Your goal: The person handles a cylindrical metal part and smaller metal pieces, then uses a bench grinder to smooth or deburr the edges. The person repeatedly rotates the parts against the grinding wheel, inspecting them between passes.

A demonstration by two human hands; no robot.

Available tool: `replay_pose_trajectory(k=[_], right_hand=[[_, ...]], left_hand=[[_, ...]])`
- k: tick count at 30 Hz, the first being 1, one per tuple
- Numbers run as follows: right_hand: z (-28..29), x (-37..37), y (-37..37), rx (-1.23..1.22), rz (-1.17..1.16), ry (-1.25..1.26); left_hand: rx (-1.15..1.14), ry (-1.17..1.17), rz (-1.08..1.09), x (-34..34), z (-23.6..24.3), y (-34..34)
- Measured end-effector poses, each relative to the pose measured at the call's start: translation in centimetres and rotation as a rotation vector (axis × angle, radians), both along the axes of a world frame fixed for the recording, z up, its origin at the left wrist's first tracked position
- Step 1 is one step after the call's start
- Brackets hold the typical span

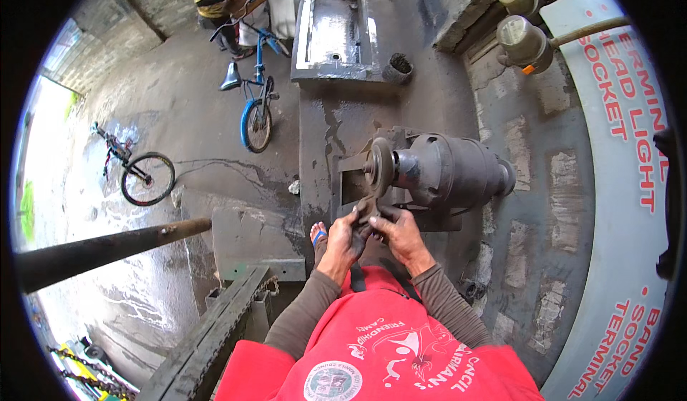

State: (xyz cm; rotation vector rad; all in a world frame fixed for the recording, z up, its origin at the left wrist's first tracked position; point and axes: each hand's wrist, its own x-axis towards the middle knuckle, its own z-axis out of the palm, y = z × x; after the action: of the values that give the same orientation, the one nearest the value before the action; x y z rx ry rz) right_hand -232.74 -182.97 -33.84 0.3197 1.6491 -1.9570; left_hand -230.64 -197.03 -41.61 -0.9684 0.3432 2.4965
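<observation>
Both my hands are closed round a small, dull brown workpiece (368,206) of a kind I cannot make out. It sits at the lower edge of a round wheel (382,166) on a bench grinder; whether it touches the wheel is hard to tell. My left hand (345,239) grips it from the left, thumb on top. From the other side my right hand (402,235) pinches it, fingers partly hidden beneath. The grinder's grey, dusty motor (451,170) lies just beyond my right hand.
A metal basin (302,43) stands ahead, a dark bucket (398,67) beside it. On the left are a blue bicycle (256,108), another bicycle (147,178) and a thick pipe (114,245). Another person (209,0) stands far off. A lettered white signboard (572,50) borders the right.
</observation>
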Motion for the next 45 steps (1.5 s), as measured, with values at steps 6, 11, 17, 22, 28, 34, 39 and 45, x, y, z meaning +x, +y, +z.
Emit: replay_pose_trajectory(k=[6, 11, 17, 22, 28, 34, 39, 45], right_hand=[[1.1, -0.5, -0.5, -0.032, -0.111, -0.015], [1.5, -0.7, -1.2, -0.077, -0.198, -0.071], [2.0, -0.3, -1.5, -0.058, -0.253, -0.081], [3.0, 0.1, -2.1, 0.010, -0.229, -0.030], [4.4, 0.6, -2.5, 0.032, -0.241, 0.023], [5.4, 1.7, -1.6, 0.087, -0.157, 0.118], [5.8, 1.9, 1.8, -0.161, -0.031, -0.239], [1.6, -0.6, 1.0, -0.016, -0.051, -0.157]], left_hand=[[0.107, -0.032, -0.008, -1.2, -0.3, 0.4], [0.085, 0.041, -0.026, -1.0, 0.1, 0.1], [0.122, 0.047, -0.022, -1.4, 0.2, 0.2], [0.151, 0.072, -0.090, -1.3, -0.1, 0.0], [0.219, 0.143, -0.121, -1.3, 0.6, 0.2], [0.234, 0.409, -0.196, -1.2, 1.3, -0.6], [0.003, 0.498, -0.457, -1.4, 0.6, -2.5], [-0.025, 0.376, -0.271, -0.3, 1.1, -1.9]])
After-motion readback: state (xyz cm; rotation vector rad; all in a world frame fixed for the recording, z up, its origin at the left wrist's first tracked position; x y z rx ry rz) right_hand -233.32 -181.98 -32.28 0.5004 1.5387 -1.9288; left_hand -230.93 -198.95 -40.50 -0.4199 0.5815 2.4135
